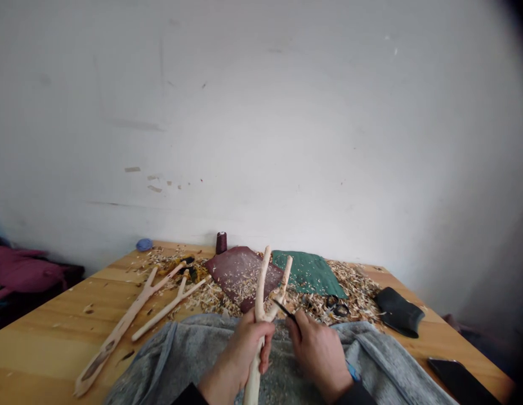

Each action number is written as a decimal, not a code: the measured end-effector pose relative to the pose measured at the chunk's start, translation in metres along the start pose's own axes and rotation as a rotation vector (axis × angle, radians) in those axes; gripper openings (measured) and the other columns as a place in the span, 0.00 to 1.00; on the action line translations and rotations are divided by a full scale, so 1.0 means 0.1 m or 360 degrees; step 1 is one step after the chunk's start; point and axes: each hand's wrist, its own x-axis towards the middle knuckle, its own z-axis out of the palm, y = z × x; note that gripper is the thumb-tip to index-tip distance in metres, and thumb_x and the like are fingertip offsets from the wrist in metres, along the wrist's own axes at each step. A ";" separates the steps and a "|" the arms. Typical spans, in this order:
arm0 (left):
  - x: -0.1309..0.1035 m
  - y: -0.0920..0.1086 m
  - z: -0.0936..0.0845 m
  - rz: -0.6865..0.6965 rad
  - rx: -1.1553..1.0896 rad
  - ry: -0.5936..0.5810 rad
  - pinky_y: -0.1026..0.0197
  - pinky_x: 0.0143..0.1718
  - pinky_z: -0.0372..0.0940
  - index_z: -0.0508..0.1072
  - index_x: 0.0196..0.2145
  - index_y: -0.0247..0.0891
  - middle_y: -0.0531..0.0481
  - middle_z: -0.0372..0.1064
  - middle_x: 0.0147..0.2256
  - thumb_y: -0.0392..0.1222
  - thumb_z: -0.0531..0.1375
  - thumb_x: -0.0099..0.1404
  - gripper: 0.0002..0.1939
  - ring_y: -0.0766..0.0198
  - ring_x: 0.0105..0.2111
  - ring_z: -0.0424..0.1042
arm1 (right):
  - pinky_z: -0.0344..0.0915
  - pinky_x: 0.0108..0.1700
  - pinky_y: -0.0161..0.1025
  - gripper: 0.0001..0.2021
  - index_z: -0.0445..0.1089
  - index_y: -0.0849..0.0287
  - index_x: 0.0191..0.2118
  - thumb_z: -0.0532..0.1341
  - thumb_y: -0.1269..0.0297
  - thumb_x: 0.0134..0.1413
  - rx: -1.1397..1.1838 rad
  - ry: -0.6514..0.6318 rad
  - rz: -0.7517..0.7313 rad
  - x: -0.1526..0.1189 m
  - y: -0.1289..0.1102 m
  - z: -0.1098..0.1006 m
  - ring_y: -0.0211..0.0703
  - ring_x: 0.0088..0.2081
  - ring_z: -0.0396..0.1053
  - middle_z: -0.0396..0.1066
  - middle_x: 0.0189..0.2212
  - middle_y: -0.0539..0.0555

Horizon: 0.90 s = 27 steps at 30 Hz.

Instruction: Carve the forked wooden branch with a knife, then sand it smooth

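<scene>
My left hand [248, 343] is wrapped round a peeled, pale forked stick [262, 287], just below where its two prongs part. The stick stands nearly upright, its lower end running down out of view. In my right hand [318, 349] is a knife [282, 308] with a dark blade; its handle is hidden in my closed fingers. The blade points up and left, by the base of the right prong, though I cannot tell whether it touches the wood. A grey cloth [180, 349] spreads under both hands.
Two more forked sticks, one large [121, 326] and one small [162, 312], lie at left. Wood shavings [358, 281] cover maroon leather [233, 270] and green leather [307, 270]. Scissors [339, 308], a black curved piece [398, 312] and a phone [464, 379] are at right; a thread spool [221, 243] stands behind.
</scene>
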 end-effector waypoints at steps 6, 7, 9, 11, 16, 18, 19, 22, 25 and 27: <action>-0.01 -0.01 0.02 -0.0006 -0.0012 0.0016 0.68 0.06 0.47 0.66 0.34 0.41 0.64 0.56 0.10 0.43 0.60 0.42 0.17 0.70 0.06 0.49 | 0.44 0.24 0.36 0.11 0.65 0.55 0.32 0.52 0.62 0.67 -0.0021 -0.0010 -0.0016 -0.01 0.02 0.03 0.40 0.23 0.72 0.74 0.24 0.49; 0.00 0.00 0.01 -0.0001 -0.0012 0.0032 0.69 0.06 0.47 0.65 0.31 0.41 0.64 0.56 0.10 0.44 0.60 0.42 0.15 0.71 0.06 0.49 | 0.44 0.24 0.36 0.12 0.65 0.55 0.32 0.52 0.62 0.67 -0.0001 -0.0014 -0.0074 -0.03 -0.03 0.03 0.39 0.23 0.72 0.74 0.24 0.49; 0.01 0.00 0.00 0.0000 -0.0006 0.0046 0.69 0.06 0.46 0.62 0.26 0.42 0.64 0.54 0.09 0.44 0.60 0.41 0.12 0.72 0.06 0.48 | 0.46 0.24 0.36 0.11 0.65 0.55 0.31 0.52 0.62 0.66 0.0038 -0.0018 -0.0148 -0.05 -0.09 0.03 0.38 0.23 0.72 0.74 0.25 0.48; 0.01 0.00 0.00 -0.0011 0.0006 0.0025 0.69 0.06 0.46 0.61 0.24 0.43 0.64 0.53 0.08 0.44 0.59 0.42 0.11 0.72 0.06 0.46 | 0.46 0.24 0.36 0.11 0.65 0.55 0.32 0.52 0.62 0.66 0.0049 -0.0018 -0.0132 -0.05 -0.08 0.02 0.38 0.24 0.72 0.74 0.25 0.48; -0.02 -0.02 0.03 -0.0040 0.0021 -0.0069 0.69 0.06 0.46 0.67 0.30 0.40 0.63 0.54 0.07 0.43 0.59 0.42 0.13 0.71 0.05 0.47 | 0.44 0.23 0.37 0.11 0.65 0.55 0.32 0.52 0.62 0.66 -0.0017 -0.0024 0.0075 0.02 0.12 0.04 0.38 0.22 0.71 0.74 0.24 0.48; -0.01 -0.03 0.03 -0.0052 0.0023 -0.0079 0.69 0.06 0.46 0.66 0.27 0.40 0.63 0.53 0.07 0.43 0.60 0.42 0.11 0.71 0.05 0.47 | 0.45 0.24 0.36 0.11 0.65 0.55 0.32 0.52 0.63 0.66 -0.0002 -0.0035 0.0050 0.01 0.11 0.05 0.38 0.23 0.72 0.74 0.24 0.48; 0.00 -0.03 0.02 -0.0051 0.0020 -0.0071 0.69 0.06 0.46 0.65 0.26 0.41 0.63 0.53 0.07 0.43 0.60 0.42 0.11 0.72 0.05 0.47 | 0.45 0.24 0.36 0.11 0.65 0.55 0.32 0.52 0.63 0.66 0.0017 -0.0039 0.0009 -0.01 0.07 0.05 0.38 0.23 0.72 0.74 0.25 0.48; 0.01 -0.03 0.00 -0.0026 0.0005 -0.0035 0.70 0.06 0.48 0.63 0.26 0.42 0.63 0.55 0.09 0.44 0.60 0.42 0.11 0.72 0.06 0.49 | 0.45 0.25 0.36 0.11 0.65 0.55 0.32 0.51 0.63 0.67 0.0075 -0.0029 -0.0115 -0.05 -0.05 0.05 0.38 0.24 0.72 0.73 0.25 0.48; 0.01 -0.03 -0.01 -0.0037 0.0015 -0.0056 0.69 0.07 0.48 0.62 0.25 0.42 0.63 0.55 0.09 0.44 0.60 0.43 0.11 0.72 0.06 0.48 | 0.45 0.25 0.37 0.12 0.64 0.55 0.31 0.51 0.61 0.67 0.0100 0.0009 -0.0117 -0.04 -0.06 0.04 0.38 0.23 0.71 0.73 0.24 0.48; 0.00 -0.04 0.00 -0.0056 0.0027 -0.0086 0.69 0.06 0.47 0.63 0.25 0.42 0.63 0.53 0.07 0.44 0.59 0.43 0.10 0.72 0.05 0.47 | 0.44 0.24 0.37 0.12 0.64 0.55 0.31 0.51 0.61 0.67 0.0092 0.0027 -0.0062 -0.02 0.01 0.05 0.39 0.22 0.71 0.73 0.24 0.48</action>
